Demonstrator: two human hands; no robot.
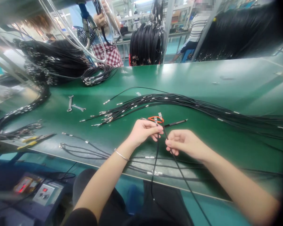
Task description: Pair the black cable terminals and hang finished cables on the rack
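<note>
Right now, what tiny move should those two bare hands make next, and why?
Perhaps the right hand should slide up its thin black cable toward that cable's silvery metal tip: it pinches well below, while the left hand pinches another thin black cable close to its silvery tip.

A single camera (worn on the person's head) looks forward and down across the green desk (141,77), near enough that the hands (145,129) sit close to mid-frame, with the wearer's legs (165,199) below and co-workers (107,53) beyond the far edge above.
</note>
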